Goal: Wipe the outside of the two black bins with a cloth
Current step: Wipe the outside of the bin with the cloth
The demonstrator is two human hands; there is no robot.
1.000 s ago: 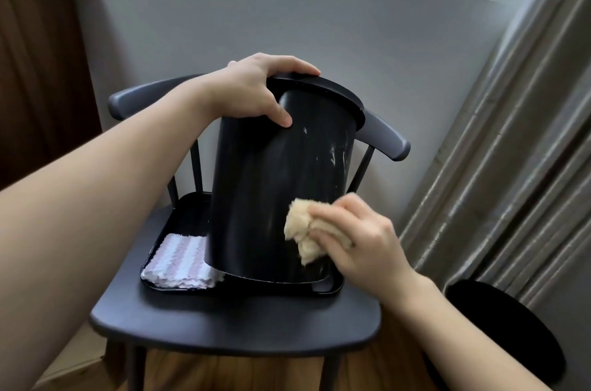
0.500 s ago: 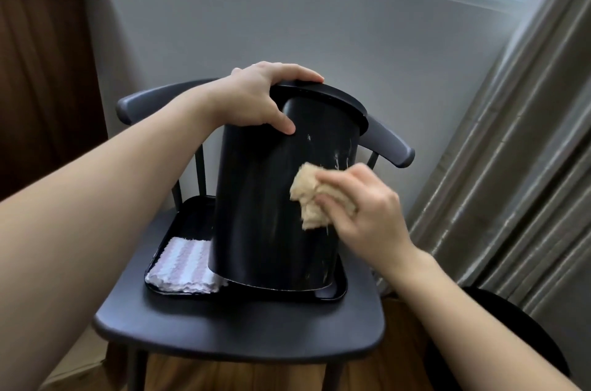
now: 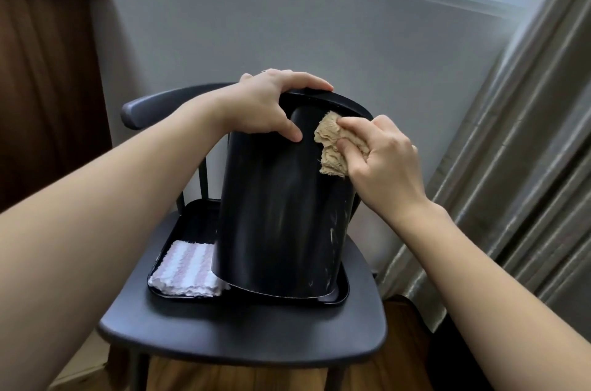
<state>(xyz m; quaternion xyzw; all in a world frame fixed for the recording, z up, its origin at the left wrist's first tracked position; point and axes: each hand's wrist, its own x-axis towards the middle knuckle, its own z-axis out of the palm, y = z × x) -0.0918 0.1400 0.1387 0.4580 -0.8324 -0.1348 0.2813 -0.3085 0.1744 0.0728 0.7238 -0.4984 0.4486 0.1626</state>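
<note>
Black bin (image 3: 281,215) stands tilted in a dark tray (image 3: 192,221) on the seat of a dark chair (image 3: 240,330), its upper end leaning away toward the chair back. Left hand (image 3: 271,106) grips the bin's top edge, fingers curled over the rim and thumb pressed on the near wall. Right hand (image 3: 380,157) clutches a crumpled tan cloth (image 3: 332,144) and holds it against the bin's upper right side, just beside the left thumb. Pale scuff marks show on the lower right of the bin's wall. A folded pink-and-white striped cloth (image 3: 185,272) lies in the tray's near left corner, touching the bin's base. Grey curtains (image 3: 518,151) hang at right, below a window.
</note>
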